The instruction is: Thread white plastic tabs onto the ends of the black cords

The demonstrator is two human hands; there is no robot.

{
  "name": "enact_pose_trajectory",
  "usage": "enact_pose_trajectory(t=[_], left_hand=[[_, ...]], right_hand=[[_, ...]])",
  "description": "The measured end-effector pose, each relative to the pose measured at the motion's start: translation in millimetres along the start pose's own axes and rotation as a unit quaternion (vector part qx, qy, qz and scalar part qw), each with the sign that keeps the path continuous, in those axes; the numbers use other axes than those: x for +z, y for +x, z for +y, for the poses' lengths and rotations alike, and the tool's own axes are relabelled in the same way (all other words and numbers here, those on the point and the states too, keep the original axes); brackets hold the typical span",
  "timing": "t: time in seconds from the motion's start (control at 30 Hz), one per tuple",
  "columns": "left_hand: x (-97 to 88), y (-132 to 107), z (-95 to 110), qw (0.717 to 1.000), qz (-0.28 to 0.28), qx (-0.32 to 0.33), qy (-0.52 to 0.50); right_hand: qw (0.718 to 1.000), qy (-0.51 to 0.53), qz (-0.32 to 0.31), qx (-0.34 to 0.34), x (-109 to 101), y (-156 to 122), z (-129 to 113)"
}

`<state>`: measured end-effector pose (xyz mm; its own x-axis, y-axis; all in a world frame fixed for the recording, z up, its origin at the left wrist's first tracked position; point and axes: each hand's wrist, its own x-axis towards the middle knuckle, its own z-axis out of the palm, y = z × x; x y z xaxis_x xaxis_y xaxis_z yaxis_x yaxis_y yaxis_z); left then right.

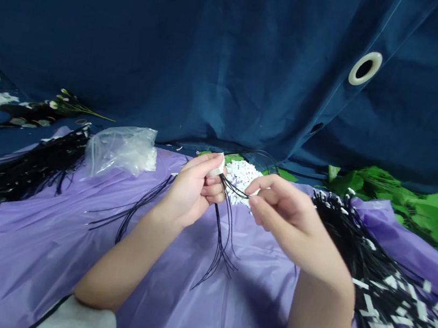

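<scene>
1. Two hands are busy above the purple sheet [182, 311], short of its far edge: your left hand [202, 183] grips a small white piece [217, 168] and the gathered black cords [216, 223], whose loose ends hang below it.
2. Your right hand [278, 205] is narrow, thumb and forefinger seemingly pinching a few strands out to the right.
3. You appear to be at the step of parting strands from the bunch.
4. The next move probably calls for a steady left grip and a light right pinch, since thin cords tangle easily.
5. Near the sheet's far edge, white pieces [244, 174] lie heaped behind your hands.
</scene>
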<state>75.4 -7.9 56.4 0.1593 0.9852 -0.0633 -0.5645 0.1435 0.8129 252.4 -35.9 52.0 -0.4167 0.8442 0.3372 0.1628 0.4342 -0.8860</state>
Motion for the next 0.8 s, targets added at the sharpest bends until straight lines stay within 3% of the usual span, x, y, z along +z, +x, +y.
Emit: enact_pose_trajectory(t=[0.1,0.17,0.3,0.4,0.47,0.53,0.63,0.8], left_hand=[[1.2,-1.6,0.8,1.0,0.002,-0.001,0.01],[2.6,-3.6,0.0,1.0,-0.001,-0.008,0.021],[5.3,-6.9,-2.4,0.999,-0.002,-0.02,0.041],[6.2,-7.6,-2.6,0.998,-0.001,-0.023,0.051],[6.5,-7.6,-2.3,0.998,-0.003,-0.027,0.056],[6.7,-7.4,-2.7,0.997,-0.007,-0.032,0.063],[6.0,-6.7,-5.3,0.996,-0.013,-0.032,0.077],[2.5,-4.5,-11.2,0.994,-0.032,0.011,0.102]], right_hand=[[0.971,0.231,-0.054,0.007,-20.5,-2.7,2.6],[0.951,0.306,-0.037,-0.004,-31.8,-3.1,5.4],[0.916,0.386,0.106,-0.036,-45.8,-1.7,12.0],[0.853,0.471,0.214,-0.074,-52.7,-1.2,14.1],[0.806,0.522,0.26,-0.098,-56.8,-1.0,12.7],[0.777,0.545,0.289,-0.127,-59.9,-0.6,9.5],[0.784,0.511,0.311,-0.165,-61.7,0.0,3.8],[0.859,0.385,0.311,-0.131,-55.9,-2.7,1.8]])
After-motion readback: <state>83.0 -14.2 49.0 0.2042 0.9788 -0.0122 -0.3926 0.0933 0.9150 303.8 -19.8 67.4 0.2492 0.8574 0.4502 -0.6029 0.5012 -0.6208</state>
